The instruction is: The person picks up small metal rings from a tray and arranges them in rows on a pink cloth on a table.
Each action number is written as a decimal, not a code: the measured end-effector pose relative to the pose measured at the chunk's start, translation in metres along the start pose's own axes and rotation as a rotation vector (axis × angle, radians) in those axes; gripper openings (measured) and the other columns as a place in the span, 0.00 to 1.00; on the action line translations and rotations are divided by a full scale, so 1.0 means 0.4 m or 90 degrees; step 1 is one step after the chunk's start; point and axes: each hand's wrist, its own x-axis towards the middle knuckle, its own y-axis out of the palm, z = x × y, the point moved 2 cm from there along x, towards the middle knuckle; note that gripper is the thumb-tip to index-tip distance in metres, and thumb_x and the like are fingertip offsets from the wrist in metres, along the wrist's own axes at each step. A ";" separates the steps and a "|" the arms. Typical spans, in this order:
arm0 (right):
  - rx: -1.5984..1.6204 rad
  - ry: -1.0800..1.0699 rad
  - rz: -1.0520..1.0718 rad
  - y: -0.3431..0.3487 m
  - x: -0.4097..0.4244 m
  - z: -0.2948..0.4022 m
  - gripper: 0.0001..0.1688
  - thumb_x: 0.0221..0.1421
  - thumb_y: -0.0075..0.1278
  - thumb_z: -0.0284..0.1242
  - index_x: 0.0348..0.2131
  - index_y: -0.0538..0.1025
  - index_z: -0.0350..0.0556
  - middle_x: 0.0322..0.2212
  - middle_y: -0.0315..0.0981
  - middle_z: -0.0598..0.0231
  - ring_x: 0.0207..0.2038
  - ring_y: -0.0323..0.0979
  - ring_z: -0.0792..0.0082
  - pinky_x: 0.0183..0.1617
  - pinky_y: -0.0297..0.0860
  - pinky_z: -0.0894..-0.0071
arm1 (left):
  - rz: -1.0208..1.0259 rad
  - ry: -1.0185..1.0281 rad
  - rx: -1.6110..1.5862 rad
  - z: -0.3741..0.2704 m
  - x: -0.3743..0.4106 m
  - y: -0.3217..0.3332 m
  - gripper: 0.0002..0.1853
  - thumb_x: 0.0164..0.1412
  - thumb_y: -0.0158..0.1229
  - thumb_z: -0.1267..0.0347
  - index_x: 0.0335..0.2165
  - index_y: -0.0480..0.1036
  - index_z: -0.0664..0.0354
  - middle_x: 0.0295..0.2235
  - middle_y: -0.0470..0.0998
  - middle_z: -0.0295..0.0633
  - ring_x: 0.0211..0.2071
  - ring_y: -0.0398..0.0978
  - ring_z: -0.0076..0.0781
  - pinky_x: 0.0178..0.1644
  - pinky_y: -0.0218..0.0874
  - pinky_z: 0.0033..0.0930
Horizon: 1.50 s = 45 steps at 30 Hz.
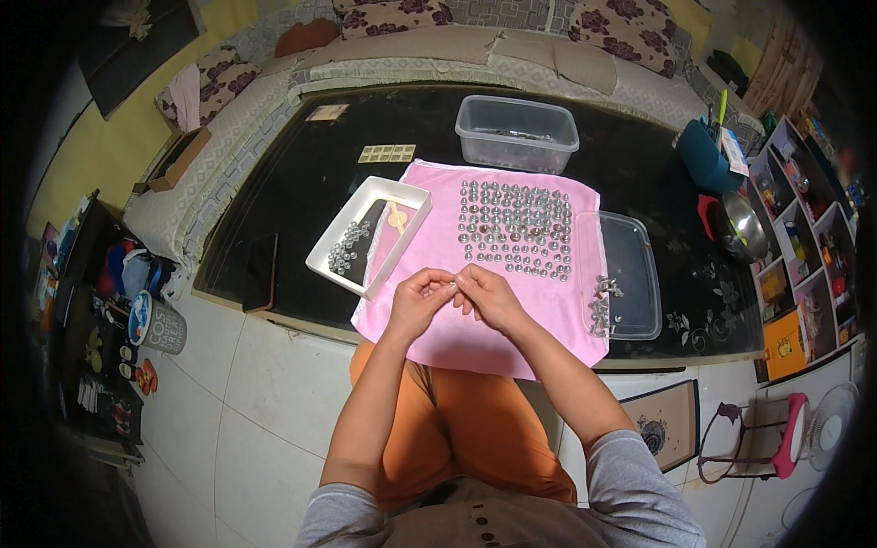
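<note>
My left hand (423, 296) and my right hand (488, 294) meet above a pink cloth (435, 236), with a tiny pale piece (453, 283) pinched between their fingertips. Most of that piece is hidden by the fingers. Beyond the hands, rows of small silvery metal pieces (517, 219) stand on the cloth, a few of them brownish. To the left, a shallow white box (405, 248) overlaps the cloth's edge and holds small clear or shiny pieces (348, 248). At the right, loose metal parts (601, 305) lie on a clear plastic lid (640, 274).
A translucent plastic tub (517, 152) stands behind the cloth on the black table (288, 171). A dark phone-like slab (261, 272) lies at the table's left front. On the right are a metal bowl (743, 226), a teal holder (706, 157) and a compartment shelf (798, 226).
</note>
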 end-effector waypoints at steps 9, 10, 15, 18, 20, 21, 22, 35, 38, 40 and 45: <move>0.012 -0.011 -0.005 0.001 -0.001 0.004 0.20 0.55 0.36 0.40 0.21 0.67 0.44 0.14 0.66 0.69 0.15 0.62 0.83 0.15 0.58 0.85 | 0.001 0.007 -0.034 0.002 0.000 0.002 0.05 0.50 0.53 0.78 0.30 0.68 0.67 0.21 0.72 0.36 0.23 0.68 0.18 0.28 0.60 0.18; 0.016 -0.008 0.010 -0.001 0.000 -0.001 0.20 0.55 0.36 0.40 0.21 0.67 0.44 0.13 0.66 0.69 0.15 0.62 0.83 0.15 0.58 0.85 | 0.017 0.005 -0.051 0.004 0.001 0.003 0.05 0.50 0.53 0.78 0.30 0.68 0.67 0.21 0.72 0.36 0.23 0.68 0.18 0.28 0.60 0.17; 0.009 -0.010 -0.005 0.006 -0.003 0.007 0.21 0.55 0.36 0.40 0.19 0.67 0.43 0.13 0.65 0.68 0.13 0.61 0.82 0.15 0.58 0.85 | -0.010 0.011 -0.012 0.013 0.001 -0.005 0.06 0.50 0.53 0.77 0.30 0.68 0.67 0.22 0.72 0.36 0.24 0.68 0.17 0.28 0.60 0.17; 0.002 0.000 0.001 0.003 -0.005 0.014 0.22 0.55 0.35 0.40 0.18 0.67 0.43 0.12 0.65 0.68 0.12 0.61 0.81 0.15 0.58 0.84 | -0.009 0.002 -0.005 0.015 0.002 -0.005 0.06 0.50 0.53 0.77 0.30 0.68 0.67 0.22 0.72 0.36 0.24 0.68 0.16 0.28 0.59 0.16; 0.019 0.010 0.011 0.001 -0.007 0.013 0.22 0.55 0.35 0.40 0.18 0.67 0.43 0.11 0.64 0.68 0.12 0.60 0.81 0.15 0.58 0.84 | -0.010 -0.005 -0.002 0.016 0.001 -0.004 0.06 0.50 0.53 0.77 0.30 0.69 0.67 0.22 0.72 0.35 0.24 0.67 0.15 0.28 0.59 0.16; 0.034 0.010 0.011 0.002 -0.004 0.008 0.22 0.55 0.35 0.40 0.18 0.67 0.43 0.11 0.64 0.68 0.12 0.61 0.81 0.15 0.58 0.84 | -0.012 -0.007 -0.004 0.015 0.001 -0.003 0.06 0.50 0.53 0.77 0.30 0.69 0.67 0.22 0.72 0.35 0.24 0.67 0.15 0.28 0.59 0.15; 0.049 0.009 0.010 0.004 -0.003 0.007 0.22 0.55 0.35 0.40 0.18 0.68 0.43 0.11 0.64 0.67 0.12 0.61 0.81 0.15 0.58 0.84 | -0.014 -0.009 -0.006 0.015 0.001 -0.003 0.06 0.50 0.53 0.77 0.30 0.69 0.66 0.22 0.72 0.35 0.24 0.67 0.15 0.28 0.59 0.15; -0.507 -0.137 -0.115 -0.036 -0.098 0.072 0.17 0.50 0.40 0.37 0.20 0.68 0.42 0.17 0.69 0.58 0.21 0.68 0.59 0.25 0.63 0.65 | -0.011 -0.047 0.111 -0.003 0.009 -0.011 0.06 0.48 0.55 0.76 0.29 0.70 0.67 0.22 0.72 0.33 0.23 0.67 0.14 0.28 0.60 0.15; -0.550 -0.148 -0.122 -0.066 -0.167 0.076 0.11 0.48 0.42 0.33 0.22 0.68 0.43 0.22 0.67 0.57 0.27 0.66 0.55 0.29 0.62 0.60 | 0.030 -0.037 0.296 -0.058 0.026 0.021 0.07 0.47 0.55 0.75 0.28 0.71 0.66 0.21 0.72 0.34 0.23 0.67 0.14 0.28 0.60 0.17; -0.573 -0.188 -0.139 -0.083 -0.197 0.065 0.10 0.47 0.44 0.32 0.22 0.68 0.44 0.23 0.66 0.58 0.28 0.66 0.56 0.30 0.62 0.60 | 0.044 -0.018 0.341 -0.079 0.058 0.049 0.07 0.46 0.56 0.74 0.27 0.72 0.66 0.21 0.73 0.35 0.22 0.67 0.15 0.28 0.60 0.19; -0.563 -0.269 -0.152 -0.100 -0.228 0.043 0.07 0.44 0.46 0.29 0.21 0.67 0.44 0.22 0.63 0.59 0.27 0.64 0.58 0.29 0.62 0.61 | 0.106 0.042 0.501 -0.067 0.133 0.101 0.05 0.45 0.56 0.76 0.26 0.72 0.65 0.21 0.71 0.35 0.22 0.66 0.17 0.27 0.59 0.20</move>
